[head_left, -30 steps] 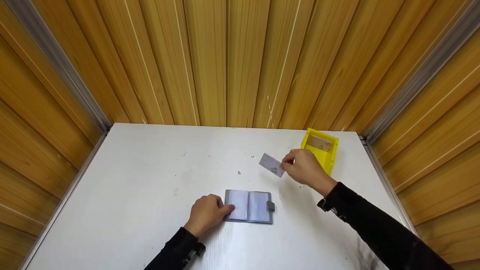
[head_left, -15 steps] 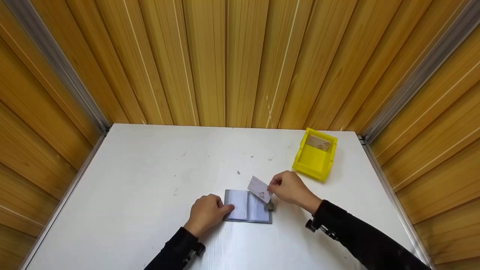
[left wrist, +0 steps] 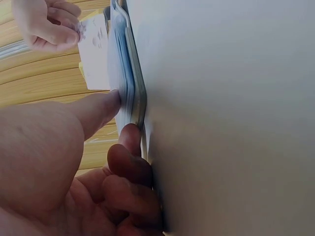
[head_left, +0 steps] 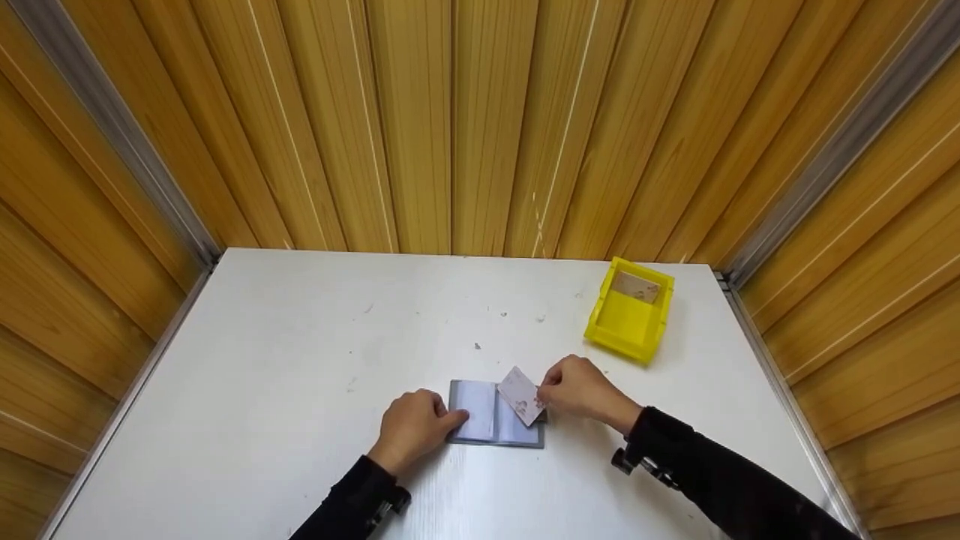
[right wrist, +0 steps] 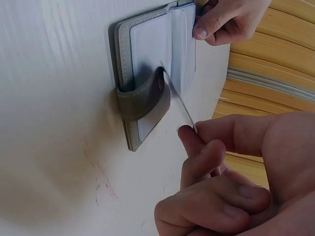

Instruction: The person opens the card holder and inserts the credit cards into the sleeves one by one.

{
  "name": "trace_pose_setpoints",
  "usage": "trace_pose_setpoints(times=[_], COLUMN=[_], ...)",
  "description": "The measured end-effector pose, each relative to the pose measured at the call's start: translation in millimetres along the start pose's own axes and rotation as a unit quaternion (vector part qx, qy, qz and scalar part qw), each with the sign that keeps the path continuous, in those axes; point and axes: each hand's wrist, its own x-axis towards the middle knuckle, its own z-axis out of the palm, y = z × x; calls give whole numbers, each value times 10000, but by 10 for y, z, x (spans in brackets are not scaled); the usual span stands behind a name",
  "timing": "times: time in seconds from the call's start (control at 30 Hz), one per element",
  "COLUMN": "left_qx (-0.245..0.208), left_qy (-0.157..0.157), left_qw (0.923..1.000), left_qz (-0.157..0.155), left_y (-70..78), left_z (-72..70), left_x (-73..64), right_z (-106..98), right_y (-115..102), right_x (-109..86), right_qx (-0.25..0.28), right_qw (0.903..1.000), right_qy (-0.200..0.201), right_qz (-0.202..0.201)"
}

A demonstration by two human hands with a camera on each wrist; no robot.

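Note:
A grey card holder (head_left: 475,405) lies spread open on the white table, its clear sleeves facing up. My left hand (head_left: 414,426) grips its left edge, thumb on the sleeves and curled fingers at the cover's side in the left wrist view. Between thumb and forefinger, my right hand (head_left: 583,387) pinches a pale card (head_left: 519,394) with small reddish marks. The card is tilted and overlaps the right-hand sleeve from above. Seen edge-on in the right wrist view, it reaches toward the sleeve beside the holder's snap strap (right wrist: 142,101).
Toward the back right of the table (head_left: 300,330) stands a yellow bin (head_left: 628,330), with a tan patterned card (head_left: 636,286) leaning at its far end. Wood-patterned walls (head_left: 487,127) enclose the table at the back and sides.
My right hand has carried the card from near the yellow bin leftward and toward me, over the holder's right sleeve. The left hand keeps its place on the holder.

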Motion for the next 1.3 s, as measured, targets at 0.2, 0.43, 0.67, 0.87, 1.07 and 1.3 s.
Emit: trace_pose_setpoints(times=[0.2, 0.43, 0.67, 0.87, 1.07, 1.3], left_qx=[20, 2, 0, -9, 11, -59], left_qy=[34, -31, -65, -71, -97, -172], left_qw=[10000, 9999, 9998, 9998, 9998, 9996], left_qz=[11, -121, -189, -192, -198, -214], left_y=[0, 4, 16, 20, 6, 8], left_z=[-2, -4, -7, 0, 0, 3], left_x=[5, 8, 3, 16, 13, 5], right_z=[44, 60, 87, 74, 90, 115], right_y=[24, 15, 36, 23, 12, 30], right_x=[-17, -23, -23, -29, -44, -60], right_qx=[210, 397, 406, 488, 547, 671], right_qw=[9998, 9991, 9991, 9988, 9984, 9977], right_qy=[2, 120, 48, 74, 45, 38], right_qz=[57, 52, -56, 71, 127, 90])
